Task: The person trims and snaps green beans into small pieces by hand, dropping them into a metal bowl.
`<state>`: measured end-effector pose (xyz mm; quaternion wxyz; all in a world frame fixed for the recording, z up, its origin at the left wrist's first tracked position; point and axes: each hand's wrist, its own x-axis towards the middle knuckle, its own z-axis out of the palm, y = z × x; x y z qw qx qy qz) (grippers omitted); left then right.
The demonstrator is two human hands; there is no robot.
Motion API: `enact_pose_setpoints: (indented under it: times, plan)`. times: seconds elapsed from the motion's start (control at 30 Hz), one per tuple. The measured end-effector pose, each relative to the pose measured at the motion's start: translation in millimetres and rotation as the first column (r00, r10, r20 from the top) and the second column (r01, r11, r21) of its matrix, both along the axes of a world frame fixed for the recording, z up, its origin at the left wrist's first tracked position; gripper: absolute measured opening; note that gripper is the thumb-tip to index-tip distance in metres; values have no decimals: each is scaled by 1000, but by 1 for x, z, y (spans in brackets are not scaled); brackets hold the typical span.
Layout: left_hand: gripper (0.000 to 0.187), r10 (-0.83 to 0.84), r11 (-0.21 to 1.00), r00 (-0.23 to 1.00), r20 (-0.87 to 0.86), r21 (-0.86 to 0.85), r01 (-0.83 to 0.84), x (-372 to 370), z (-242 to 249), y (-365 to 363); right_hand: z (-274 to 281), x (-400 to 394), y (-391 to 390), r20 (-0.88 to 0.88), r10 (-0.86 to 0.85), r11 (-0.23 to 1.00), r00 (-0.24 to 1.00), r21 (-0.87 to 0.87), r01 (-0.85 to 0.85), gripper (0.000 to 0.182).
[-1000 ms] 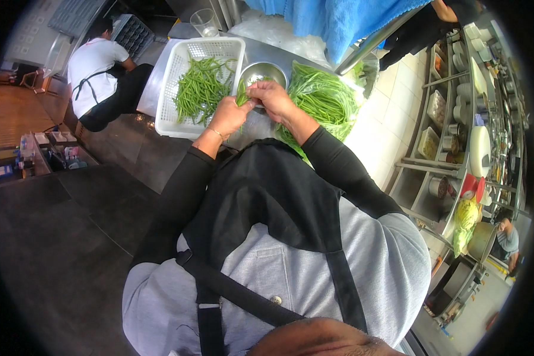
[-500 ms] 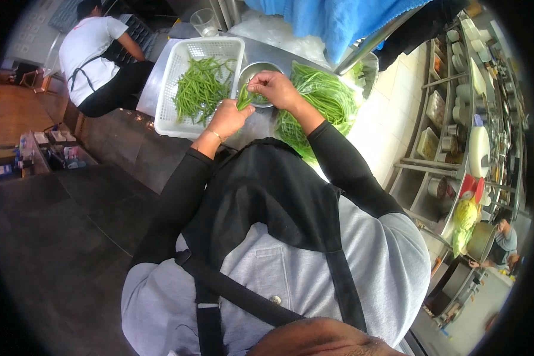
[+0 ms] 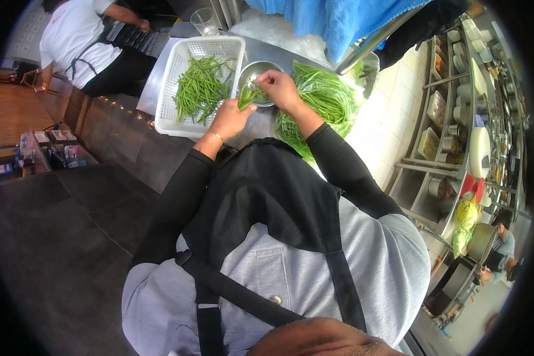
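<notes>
My left hand (image 3: 230,120) is closed around a small bunch of green beans (image 3: 244,95), their ends pointing up towards the metal bowl (image 3: 271,64). Over the bowl's right side, my right hand (image 3: 279,90) has its fingers pinched together near the tips of the bunch; what lies between them is too small to make out. Small pale bits show inside the bowl. To the left, a white perforated basket (image 3: 167,121) holds a heap of loose green beans (image 3: 198,89). On the right, a clear plastic bag (image 3: 329,98) is full of long green beans.
A drinking glass (image 3: 204,22) stands behind the basket on the metal table (image 3: 160,80). Blue cloth (image 3: 332,24) hangs at the back beside a metal rail. A co-worker (image 3: 80,41) is at the left. Shelves with dishes (image 3: 457,113) line the right, with another person (image 3: 503,249) beyond.
My right hand has shifted slightly right, away from the bunch, showing more bean tips. My left hand stays nearly still. The co-worker at the left has moved left with an arm reaching out.
</notes>
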<state>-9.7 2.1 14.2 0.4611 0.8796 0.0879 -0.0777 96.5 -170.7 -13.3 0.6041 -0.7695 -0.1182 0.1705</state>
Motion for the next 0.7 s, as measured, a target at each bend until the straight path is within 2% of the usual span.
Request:
enact_pose_setpoints:
  times: [0.03, 0.1, 0.13, 0.2, 0.27, 0.3, 0.33, 0.37, 0.4, 0.53, 0.6, 0.63, 0.7]
  plan:
    - [33, -5, 1000, 1000, -15, 12, 5, 1, -5, 1, 1, -3, -3, -1, 0, 1000, 1000, -1, 0, 14]
    - [34, -2, 1000, 1000, -24, 27, 2, 3, -4, 4, 10, -4, -5, 178, 34, 996, 983, 70, -47, 13]
    - [34, -23, 997, 999, -36, 75, 26, 2, 0, 4, 15, -5, -5, 176, 39, 996, 984, 69, -52, 13]
    - [34, -47, 992, 997, -53, 118, 53, 0, -2, 3, 23, -9, -7, 278, 208, 978, 938, -40, -205, 18]
    - [33, -60, 962, 998, 2, 267, 57, 2, -13, 3, 27, -8, -6, 259, 211, 977, 943, -79, -197, 19]
    - [33, -62, 962, 998, 4, 268, 59, 3, -14, 3, 28, -7, -5, 245, 216, 974, 945, -115, -193, 21]
    - [32, -72, 937, 997, 16, 344, 62, 2, -14, 4, 27, -5, -5, 246, 215, 975, 945, -114, -193, 21]
    - [31, -82, 906, 996, 26, 418, 64, 1, -14, 4, 26, -3, -5, 185, 229, 970, 956, -130, -207, 21]
    - [31, -83, 907, 996, 25, 417, 65, 1, -12, 3, 25, -1, -6, 118, 239, 964, 964, -149, -221, 22]
    - [29, -77, 866, 997, -11, 494, 72, 1, -1, 0, 23, 0, -10, 143, 303, 940, 942, -205, -271, 18]
    - [29, -84, 852, 996, -12, 517, 79, 1, -1, 0, -2, 4, -7, -215, 258, 951, 942, 226, -210, 14]
    - [29, -81, 866, 997, 10, 496, 65, 1, -1, -2, -10, 3, -6, -215, 259, 951, 942, 225, -210, 14]
    - [28, -78, 878, 996, 34, 475, 52, 0, 0, -2, -21, 2, -3, -554, 312, 841, 772, 540, 48, 11]
